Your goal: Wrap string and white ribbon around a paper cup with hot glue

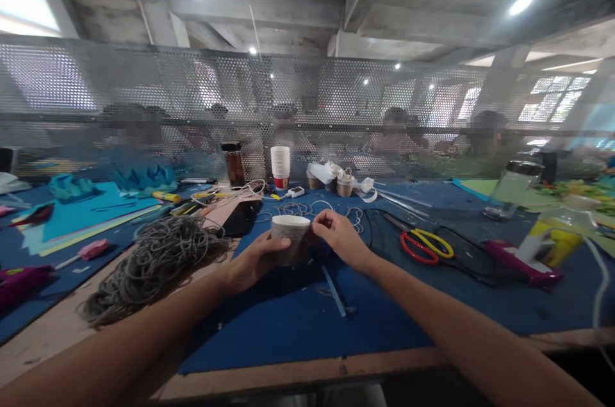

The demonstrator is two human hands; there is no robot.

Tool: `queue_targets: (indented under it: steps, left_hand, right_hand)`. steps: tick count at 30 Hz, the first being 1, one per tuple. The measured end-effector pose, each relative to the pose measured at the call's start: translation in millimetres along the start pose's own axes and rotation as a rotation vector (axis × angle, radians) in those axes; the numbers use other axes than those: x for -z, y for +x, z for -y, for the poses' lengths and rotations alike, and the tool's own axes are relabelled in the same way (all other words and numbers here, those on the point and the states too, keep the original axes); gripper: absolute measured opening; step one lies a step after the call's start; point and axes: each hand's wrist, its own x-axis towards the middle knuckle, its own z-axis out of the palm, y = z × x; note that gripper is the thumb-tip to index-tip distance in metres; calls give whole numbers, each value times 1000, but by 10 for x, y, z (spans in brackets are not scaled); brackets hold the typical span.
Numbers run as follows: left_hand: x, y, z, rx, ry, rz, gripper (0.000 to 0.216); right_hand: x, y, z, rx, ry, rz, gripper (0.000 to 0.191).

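Note:
My left hand (257, 259) is wrapped around a paper cup (291, 237) with a white inside and a grey outer side that looks wound with cord. The thumb lies across the front of the cup, which is held upright above the blue mat (278, 330). At the cup's right edge, the fingers of my right hand (342, 239) are pinched together. Whatever they hold is too small to make out. A thin translucent strip (335, 291) lies below the cup. To the left is a large tangled heap of grey cord (154, 266).
Red-and-yellow-handled scissors (425, 247) and a purple glue gun (523, 263) lie to the right, near a bottle (560, 234). Behind stand stacked paper cups (280, 163), a dark jar (233, 163) and finished-looking small cups (344, 186). Coloured sheets (96, 208) lie left. A perforated screen closes the back.

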Motion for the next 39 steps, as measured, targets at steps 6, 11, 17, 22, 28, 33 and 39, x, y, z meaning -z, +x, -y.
queue_targets:
  steps: [6, 11, 17, 22, 28, 33, 39]
  left_hand:
    - [-31, -24, -40, 20, -2, 18, 41]
    - [-38, -29, -60, 48, -7, 53, 44]
    - [-44, -35, -75, 36, 3, 74, 43]
    - [-43, -23, -104, -13, 85, 43, 45]
    - [-35, 3, -90, -62, 149, -42, 57]
    - [-77, -8, -77, -56, 128, -111, 55]
    - [-179, 1, -26, -71, 153, -142, 55]
  right_hand:
    - [-1, 0, 24, -33, 42, 11, 9]
    - [-4, -16, 49, -71, 153, 47, 8]
    - [-15, -23, 41, -132, 306, 74, 13]
    - [-5, -12, 26, -148, 323, 67, 17]
    - [16, 2, 43, -121, 287, 21, 15]
    - [14, -2, 66, -118, 251, -17, 16]
    - [-44, -32, 83, -108, 177, -23, 14]
